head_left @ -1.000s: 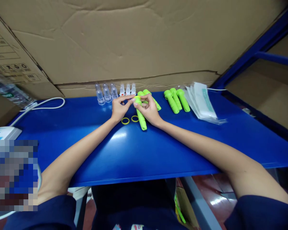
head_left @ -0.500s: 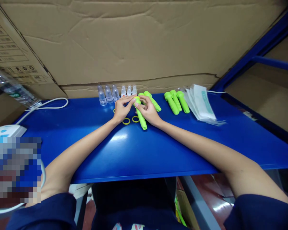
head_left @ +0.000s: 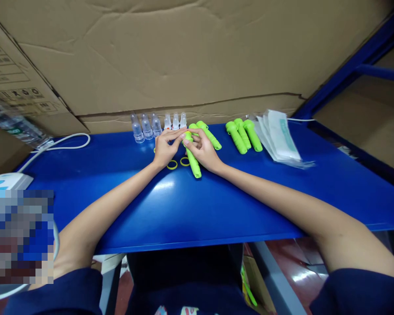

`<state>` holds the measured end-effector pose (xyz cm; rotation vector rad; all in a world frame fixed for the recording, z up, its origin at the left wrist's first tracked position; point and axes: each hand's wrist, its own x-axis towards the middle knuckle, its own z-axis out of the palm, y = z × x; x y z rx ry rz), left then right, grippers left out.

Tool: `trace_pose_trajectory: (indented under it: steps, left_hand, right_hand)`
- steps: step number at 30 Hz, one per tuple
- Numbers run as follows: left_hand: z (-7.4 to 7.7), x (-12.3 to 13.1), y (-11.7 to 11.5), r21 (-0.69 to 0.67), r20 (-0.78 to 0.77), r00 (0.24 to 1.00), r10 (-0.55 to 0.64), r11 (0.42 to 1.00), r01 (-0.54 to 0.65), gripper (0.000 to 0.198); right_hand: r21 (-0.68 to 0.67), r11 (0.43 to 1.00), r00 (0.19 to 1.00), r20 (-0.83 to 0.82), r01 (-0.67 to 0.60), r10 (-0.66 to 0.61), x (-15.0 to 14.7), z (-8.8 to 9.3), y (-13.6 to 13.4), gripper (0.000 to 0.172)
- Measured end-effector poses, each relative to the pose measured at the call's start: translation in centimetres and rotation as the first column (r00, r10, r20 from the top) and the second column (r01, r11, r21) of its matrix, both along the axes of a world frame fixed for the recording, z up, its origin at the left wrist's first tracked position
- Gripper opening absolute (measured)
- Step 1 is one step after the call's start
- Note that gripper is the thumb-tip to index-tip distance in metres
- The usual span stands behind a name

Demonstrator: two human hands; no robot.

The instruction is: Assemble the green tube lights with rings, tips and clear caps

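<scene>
Both hands meet on a lime-green ribbed tube with a flared head (head_left: 194, 164), which slants down toward me. Around its body and head curl the fingers of my right hand (head_left: 202, 148). My left hand (head_left: 167, 148) pinches at the yellowish rim on the head; whether it grips a ring there is hidden by the fingers. On the table just below lie thin yellow rings (head_left: 172, 165), one partly behind my left hand. Behind my right hand rest more green tubes (head_left: 210, 136).
Clear plastic caps (head_left: 146, 127) and small white-based clear pieces (head_left: 175, 122) stand along the back. Three green tubes (head_left: 244, 135) lie right, beside white packets (head_left: 280, 136). At left are a power strip (head_left: 9, 180), its cable and a plastic bottle (head_left: 18, 127). Cardboard (head_left: 170, 61) walls the blue table's back.
The view has shifted slightly. Both hands stay on the same green tube, with barely any change in their grip.
</scene>
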<state>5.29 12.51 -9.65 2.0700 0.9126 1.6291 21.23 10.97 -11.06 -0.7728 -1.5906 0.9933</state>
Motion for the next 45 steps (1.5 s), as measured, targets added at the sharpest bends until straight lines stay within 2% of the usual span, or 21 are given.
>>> trace_pose_trajectory:
  steps: [4, 8, 12, 18, 22, 27, 33, 37, 45]
  left_hand:
    - [0.2, 0.2, -0.4, 0.012, -0.025, 0.999, 0.022, 1.000, -0.022, 0.015]
    - [0.3, 0.4, -0.6, 0.021, 0.019, 1.000, 0.014, 1.000, -0.014, 0.015]
    - [0.0, 0.4, -0.3, -0.023, 0.052, 0.997, 0.057, 0.998, -0.056, 0.025]
    - [-0.7, 0.4, 0.6, -0.144, 0.167, 0.985, -0.034, 0.988, 0.058, 0.036]
    - [-0.8, 0.2, 0.8, -0.178, 0.215, 0.976, -0.032, 0.981, 0.071, 0.038]
    - [-0.9, 0.0, 1.0, -0.204, 0.194, 0.981, 0.004, 0.978, 0.037, 0.037]
    - [-0.5, 0.0, 0.6, -0.170, 0.139, 0.988, 0.065, 0.985, -0.041, 0.032]
    - [-0.2, 0.1, 0.2, -0.151, 0.107, 0.989, 0.101, 0.985, -0.084, 0.029]
    - [-0.1, 0.1, 0.3, -0.195, 0.107, 0.986, 0.124, 0.976, -0.102, 0.027]
  right_hand:
    - [-0.001, 0.999, 0.999, -0.018, 0.033, -0.033, -0.1, -0.1, -0.2, 0.057]
    - [0.006, 0.998, 0.996, -0.051, 0.069, -0.069, -0.2, -0.5, 0.3, 0.061]
    - [-0.008, 0.996, 0.992, -0.078, 0.094, -0.094, -0.2, -0.9, 1.0, 0.064]
    - [-0.045, 0.999, 0.995, -0.104, -0.010, 0.005, 0.0, -0.8, 1.3, 0.060]
    - [-0.027, 0.997, 0.987, -0.145, -0.076, 0.071, 0.0, -0.4, 1.0, 0.065]
    - [-0.052, 0.994, 0.985, -0.146, -0.098, 0.090, -0.2, -0.3, 0.9, 0.068]
    - [-0.126, 0.981, 0.983, -0.124, -0.148, 0.132, -0.2, 0.0, 0.3, 0.075]
    - [-0.141, 0.984, 0.990, -0.103, -0.106, 0.092, -0.3, 0.2, -0.3, 0.080]
    - [-0.156, 0.986, 0.994, -0.099, -0.050, 0.034, -1.0, 0.4, -0.7, 0.071]
